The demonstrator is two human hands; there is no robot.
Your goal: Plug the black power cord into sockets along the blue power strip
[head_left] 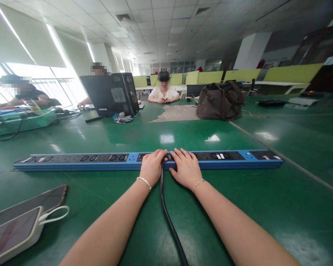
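"Where's that blue power strip [72, 167]?"

"Flat across the desk [105, 137], left to right. The right hand [186, 168] rests open on its middle, fingers spread."

"And the left hand [153, 165]?"

"On the strip too, beside the black cable [167, 210]; whether it's gripping that, I can't tell."

"How far along, then?"

"The cable reaches the strip from the near side, but fingers hide its end. Exposed sockets have nothing plugged in."

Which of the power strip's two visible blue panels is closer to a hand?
The left blue panel, just beside the left hand. The right blue panel, near the right end of the strip, is farther from either hand.
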